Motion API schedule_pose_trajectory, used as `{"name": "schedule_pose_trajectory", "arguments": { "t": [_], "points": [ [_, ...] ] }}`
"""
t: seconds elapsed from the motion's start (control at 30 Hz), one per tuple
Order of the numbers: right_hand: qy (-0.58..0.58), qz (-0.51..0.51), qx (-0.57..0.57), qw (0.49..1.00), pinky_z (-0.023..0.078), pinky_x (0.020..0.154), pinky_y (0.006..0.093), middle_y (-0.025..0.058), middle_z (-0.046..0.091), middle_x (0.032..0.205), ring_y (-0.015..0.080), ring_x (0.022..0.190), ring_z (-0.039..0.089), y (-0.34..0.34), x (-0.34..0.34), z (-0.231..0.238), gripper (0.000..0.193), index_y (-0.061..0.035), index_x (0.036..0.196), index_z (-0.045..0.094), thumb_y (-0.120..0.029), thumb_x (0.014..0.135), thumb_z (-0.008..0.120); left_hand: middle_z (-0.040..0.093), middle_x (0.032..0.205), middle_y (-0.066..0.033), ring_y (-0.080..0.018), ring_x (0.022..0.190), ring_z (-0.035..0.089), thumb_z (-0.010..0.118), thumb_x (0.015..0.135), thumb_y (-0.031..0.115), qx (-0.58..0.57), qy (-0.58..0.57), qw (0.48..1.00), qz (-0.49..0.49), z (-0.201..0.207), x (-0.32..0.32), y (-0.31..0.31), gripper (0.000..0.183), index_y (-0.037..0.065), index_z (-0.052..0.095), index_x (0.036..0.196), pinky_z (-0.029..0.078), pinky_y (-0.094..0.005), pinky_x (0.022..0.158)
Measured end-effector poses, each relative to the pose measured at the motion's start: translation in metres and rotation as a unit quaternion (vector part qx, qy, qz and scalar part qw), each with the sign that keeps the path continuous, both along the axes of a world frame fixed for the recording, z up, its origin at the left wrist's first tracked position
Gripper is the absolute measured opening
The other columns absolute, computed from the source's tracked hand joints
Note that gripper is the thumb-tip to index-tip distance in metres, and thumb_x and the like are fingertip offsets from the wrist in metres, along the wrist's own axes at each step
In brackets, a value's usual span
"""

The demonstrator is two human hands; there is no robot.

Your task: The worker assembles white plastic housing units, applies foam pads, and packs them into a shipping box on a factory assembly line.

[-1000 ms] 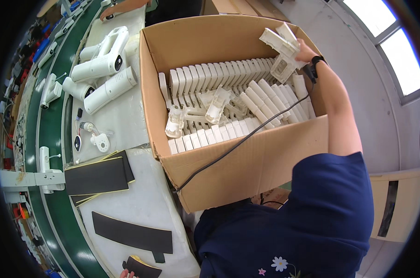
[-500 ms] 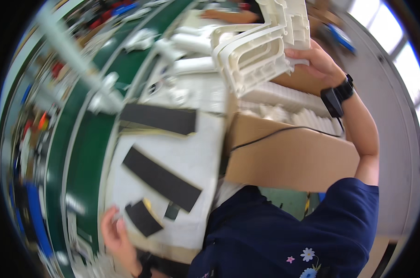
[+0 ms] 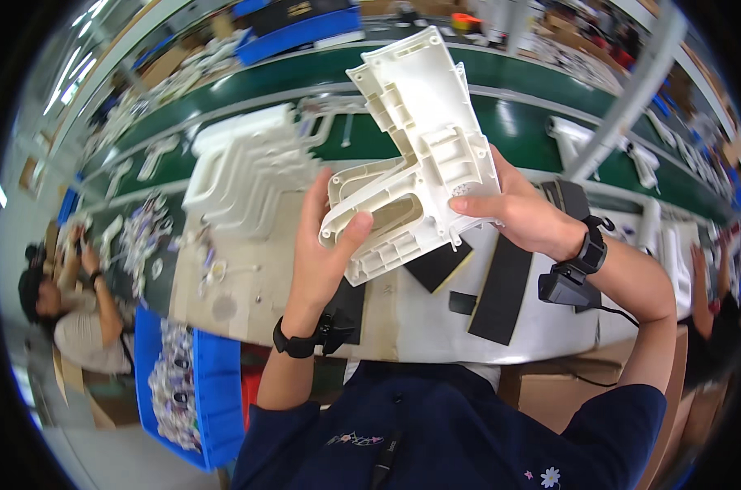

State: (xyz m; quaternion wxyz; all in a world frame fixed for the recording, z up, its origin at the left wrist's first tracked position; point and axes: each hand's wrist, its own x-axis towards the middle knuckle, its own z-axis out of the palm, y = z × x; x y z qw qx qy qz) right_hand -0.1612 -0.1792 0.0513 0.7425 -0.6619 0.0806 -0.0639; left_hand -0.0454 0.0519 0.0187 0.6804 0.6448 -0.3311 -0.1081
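A stack of white moulded plastic shell halves point(image 3: 415, 155), shaped like a handle with a long body, is held up in front of me over the bench. My left hand point(image 3: 325, 245) grips its lower handle end, thumb over the rim. My right hand point(image 3: 517, 212) holds its right side, fingers against the ribbed face. Both wrists wear dark bands; a small black device point(image 3: 568, 287) hangs at the right wrist with a cable.
Black foam strips point(image 3: 501, 290) lie on the white bench top point(image 3: 411, 327). More white shells point(image 3: 248, 175) are piled to the left beside small loose parts. A green conveyor point(image 3: 305, 82) runs behind. A blue bin point(image 3: 199, 384) stands lower left; another person point(image 3: 68, 310) sits far left.
My view swung from the cardboard box to the bench. The right hand carried the white shells out of the box, and the left hand came up from the black strips and gripped them.
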Motion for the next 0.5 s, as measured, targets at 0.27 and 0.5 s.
{"name": "schedule_pose_trajectory", "arguments": {
  "t": [0.27, 0.5],
  "points": [
    [0.0, 0.204, -0.123, 0.971, 0.032, 0.111, 0.0338, 0.0208, 0.041, 0.144, 0.0251, 0.135, 0.04, 0.048, 0.052, 0.032, 0.092, 0.0031, 0.151, 0.012, -0.022, 0.086, 0.071, 0.051, 0.132, -0.0164, -0.0215, 0.121, 0.051, 0.067, 0.091, 0.041, -0.077, 0.103, 0.989, 0.069, -0.028, -0.003, 0.064, 0.072, -0.002, 0.039, 0.141, 0.043, -0.0349, 0.1],
    [-0.056, 0.34, 0.134, 0.929, 0.03, 0.113, 0.0367, 0.0117, 0.036, 0.151, 0.0203, 0.137, 0.037, 0.061, 0.087, -0.02, 0.098, -0.0043, 0.153, 0.017, -0.047, 0.084, 0.072, 0.041, 0.146, -0.0159, -0.0271, 0.131, 0.047, 0.054, 0.094, 0.052, -0.314, 0.273, 0.909, 0.02, -0.055, -0.019, 0.086, 0.082, -0.001, 0.023, 0.15, 0.04, -0.0391, 0.109]
  ]
}}
